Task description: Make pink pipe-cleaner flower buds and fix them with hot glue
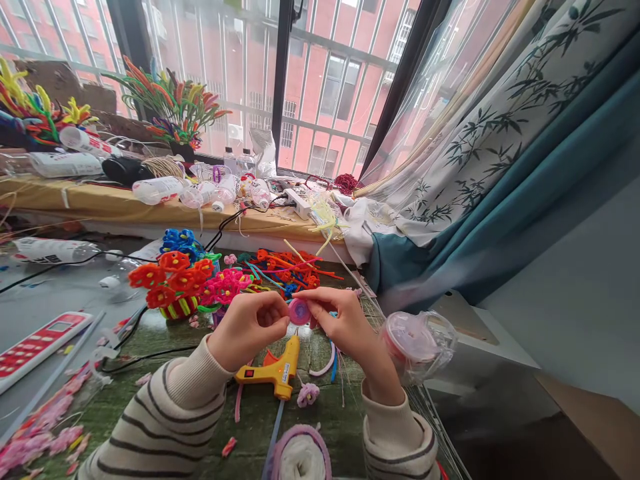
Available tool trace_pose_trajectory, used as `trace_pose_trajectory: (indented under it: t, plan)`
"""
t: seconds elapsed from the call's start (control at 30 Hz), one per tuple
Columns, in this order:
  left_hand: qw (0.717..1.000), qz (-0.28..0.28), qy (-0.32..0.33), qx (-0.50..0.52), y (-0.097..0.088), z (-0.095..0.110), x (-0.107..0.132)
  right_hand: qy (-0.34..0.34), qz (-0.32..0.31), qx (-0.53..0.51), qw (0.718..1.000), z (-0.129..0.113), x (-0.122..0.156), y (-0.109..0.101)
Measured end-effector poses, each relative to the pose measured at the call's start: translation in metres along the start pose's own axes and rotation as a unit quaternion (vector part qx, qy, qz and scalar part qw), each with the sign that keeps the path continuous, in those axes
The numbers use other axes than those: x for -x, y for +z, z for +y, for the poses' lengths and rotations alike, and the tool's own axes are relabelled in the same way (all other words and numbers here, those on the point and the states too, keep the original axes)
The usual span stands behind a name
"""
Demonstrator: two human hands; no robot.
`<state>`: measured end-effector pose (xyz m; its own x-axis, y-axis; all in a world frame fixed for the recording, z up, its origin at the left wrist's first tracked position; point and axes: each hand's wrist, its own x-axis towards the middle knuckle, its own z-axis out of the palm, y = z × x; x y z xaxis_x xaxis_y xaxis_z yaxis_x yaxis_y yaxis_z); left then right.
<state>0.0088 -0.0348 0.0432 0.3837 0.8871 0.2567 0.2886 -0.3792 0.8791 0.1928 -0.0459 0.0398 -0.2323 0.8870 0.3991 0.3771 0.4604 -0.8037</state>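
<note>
Head view: we hold a pink disc (299,311) up above the worktop (340,427), between left hand (247,331) and right hand (346,327). Both grips clenched on it, fingertips at its edge. Yellow glue gun (274,369) lies on the worktop directly below, untouched, nozzle pointing toward us. Mauve flower (308,395) sits just beside the nozzle. Clear plastic bag (417,347) sits near right hand, at the worktop's edge. Red and pink pipe-cleaner flowers (185,283) stand ahead and left of the hands. White roll (300,460) with purple rim sits nearest us, below the gun.
</note>
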Motion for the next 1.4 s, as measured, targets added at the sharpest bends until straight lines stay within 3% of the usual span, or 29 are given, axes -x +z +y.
trace_pose_trajectory:
  t: [0.3,0.5,0.7,0.9,1.0,1.07,1.17,1.27,1.4]
  plan:
    - [0.999,0.013,-0.006,0.038,-0.002,-0.001,0.000,0.023,0.018,-0.061,0.998,0.001,-0.002,0.005]
    - [0.996,0.047,0.028,0.065,-0.004,0.004,0.002,0.051,0.033,-0.148,0.987,0.000,-0.002,0.004]
    - [0.989,0.097,0.107,0.025,-0.013,0.003,0.003,0.068,0.006,-0.209,0.976,-0.005,-0.003,0.004]
    - [0.968,0.050,0.241,-0.046,-0.021,-0.003,0.002,0.063,-0.045,-0.296,0.952,-0.003,-0.004,0.004]
    - [0.959,0.066,0.268,-0.060,-0.020,-0.001,0.001,0.056,-0.087,-0.335,0.936,-0.002,-0.004,0.007]
    - [0.962,0.087,0.252,-0.057,-0.018,0.001,0.001,0.060,-0.098,-0.345,0.931,-0.002,-0.005,0.010]
    - [0.980,0.104,0.168,-0.032,-0.015,0.005,0.001,0.074,-0.073,-0.330,0.938,-0.003,-0.006,0.011]
    - [0.994,0.095,0.062,0.000,-0.013,0.005,0.001,0.084,-0.029,-0.292,0.952,-0.005,-0.007,0.008]
    - [0.997,0.074,0.019,0.021,-0.012,0.001,0.001,0.091,-0.007,-0.246,0.965,-0.004,-0.006,0.005]
